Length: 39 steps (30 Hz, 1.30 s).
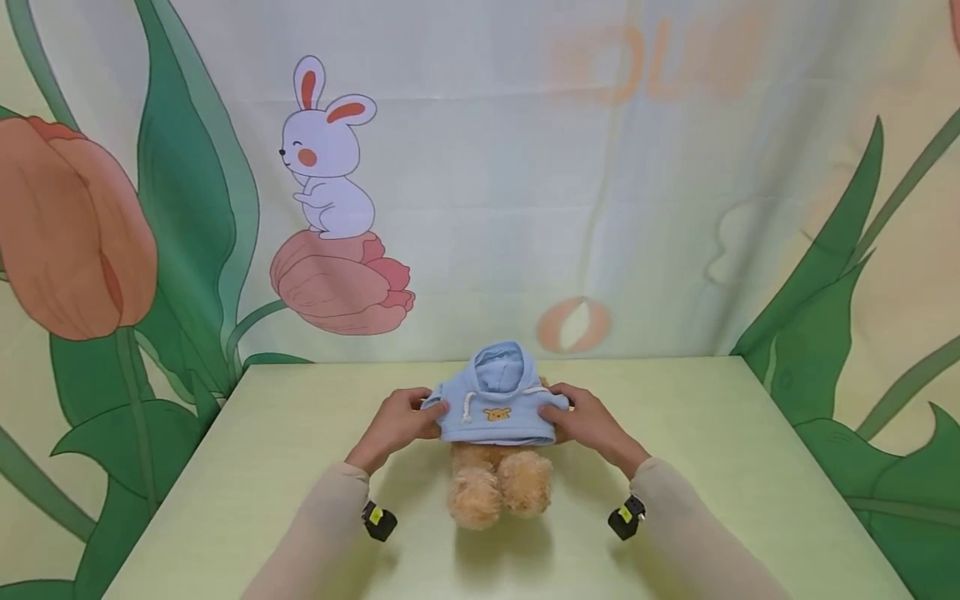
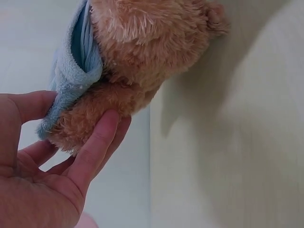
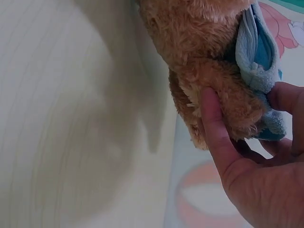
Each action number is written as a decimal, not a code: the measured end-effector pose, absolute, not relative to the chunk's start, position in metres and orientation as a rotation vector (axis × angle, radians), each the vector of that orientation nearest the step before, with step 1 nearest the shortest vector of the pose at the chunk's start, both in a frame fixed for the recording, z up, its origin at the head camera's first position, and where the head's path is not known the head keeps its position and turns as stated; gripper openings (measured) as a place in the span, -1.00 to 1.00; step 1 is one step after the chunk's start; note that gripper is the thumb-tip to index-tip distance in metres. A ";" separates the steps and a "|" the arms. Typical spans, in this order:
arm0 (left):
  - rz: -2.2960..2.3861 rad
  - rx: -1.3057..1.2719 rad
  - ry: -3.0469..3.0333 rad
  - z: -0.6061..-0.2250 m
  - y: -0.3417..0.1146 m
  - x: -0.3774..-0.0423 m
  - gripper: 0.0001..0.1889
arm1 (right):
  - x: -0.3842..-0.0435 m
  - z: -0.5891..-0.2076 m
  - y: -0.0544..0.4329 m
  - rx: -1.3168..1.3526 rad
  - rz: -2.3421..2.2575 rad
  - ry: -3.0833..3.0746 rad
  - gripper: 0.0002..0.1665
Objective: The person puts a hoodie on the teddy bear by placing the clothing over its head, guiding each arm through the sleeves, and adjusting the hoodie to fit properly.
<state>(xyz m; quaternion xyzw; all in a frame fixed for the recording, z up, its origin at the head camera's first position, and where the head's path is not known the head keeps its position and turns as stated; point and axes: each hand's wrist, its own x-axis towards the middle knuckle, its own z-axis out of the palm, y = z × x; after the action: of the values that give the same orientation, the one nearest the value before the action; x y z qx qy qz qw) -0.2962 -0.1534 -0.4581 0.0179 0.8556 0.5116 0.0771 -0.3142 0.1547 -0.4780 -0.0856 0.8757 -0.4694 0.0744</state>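
Note:
A tan plush toy (image 1: 500,487) is on the table with its legs toward me, its head not visible. A small light-blue hoodie (image 1: 506,422) with a white drawstring and a bear-face patch covers the toy's upper front. At one side my left hand (image 1: 401,419) pinches the hoodie's sleeve together with the toy's furry arm (image 2: 92,107). Opposite it, my right hand (image 1: 588,417) grips the other sleeve and the arm (image 3: 228,90) beneath. In both wrist views the thumb lies on the blue cloth and fingers press the fur.
The pale green table (image 1: 300,442) spreads around the toy. Behind its far edge hangs a curtain (image 1: 480,208) printed with tulips and a white rabbit. Small black devices (image 1: 379,521) are strapped at both wrists.

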 end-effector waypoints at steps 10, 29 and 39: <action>1.707 0.078 2.441 -0.471 -0.118 -0.292 -0.70 | -0.307 -0.476 0.191 -0.247 -1.404 2.612 -0.54; 1.190 0.854 3.059 -0.450 -0.105 -0.278 -0.66 | -0.305 -0.486 0.190 -0.231 -1.503 2.550 -0.58; 0.590 1.051 3.008 -0.458 -0.087 -0.274 -0.72 | -0.306 -0.485 0.189 -0.276 -1.343 2.693 -0.56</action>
<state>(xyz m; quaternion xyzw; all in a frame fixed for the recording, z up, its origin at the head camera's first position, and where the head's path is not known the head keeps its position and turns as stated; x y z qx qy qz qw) -0.2740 -0.0871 -0.4583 0.3240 0.9271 0.1820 -0.0494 -0.3061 0.1894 -0.4850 -0.0911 0.8896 -0.4435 0.0598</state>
